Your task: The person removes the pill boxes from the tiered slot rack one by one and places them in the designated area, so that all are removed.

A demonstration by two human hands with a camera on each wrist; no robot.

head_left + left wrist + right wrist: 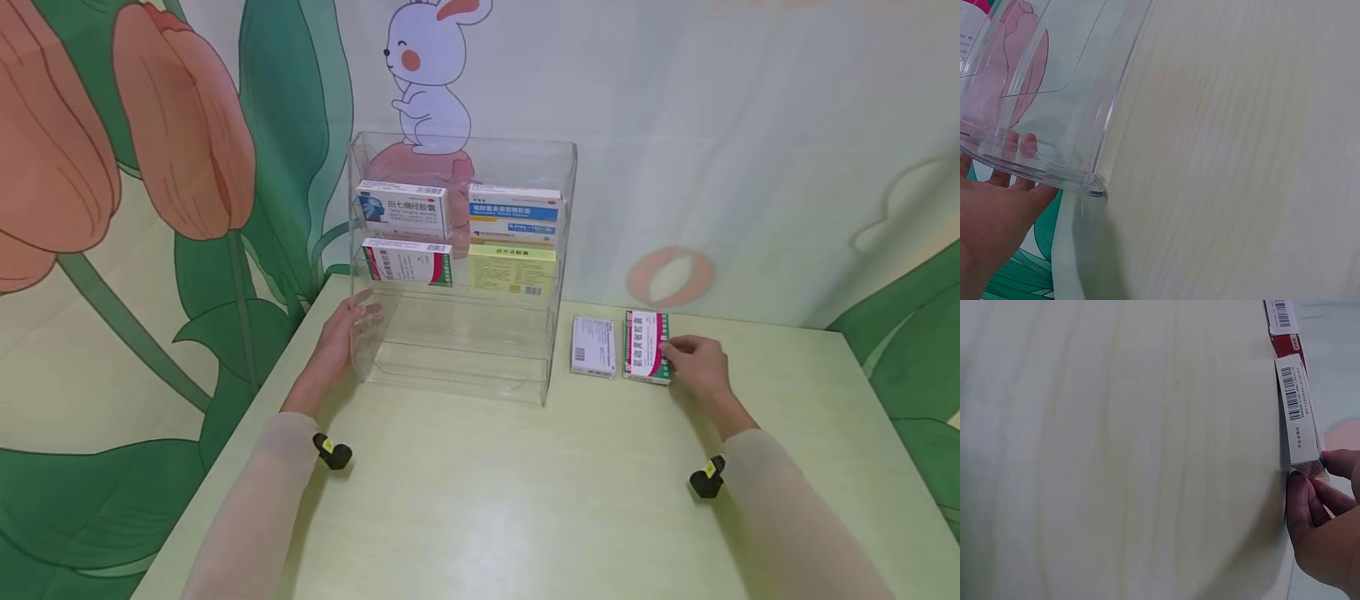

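Note:
A clear acrylic display rack stands on the table, with medicine boxes on its upper two tiers. My left hand grips the rack's left side; two fingertips show through the plastic in the left wrist view. To the right of the rack, my right hand pinches the right edge of a white, green and magenta medicine box. The right wrist view shows thumb and fingers at the end of this box. Just left of it lies a white medicine box, barcode side up.
The rack's tiers hold a white-and-blue box, a blue, white and orange box, a magenta-and-green box and a yellow box. A printed cloth hangs behind the pale table.

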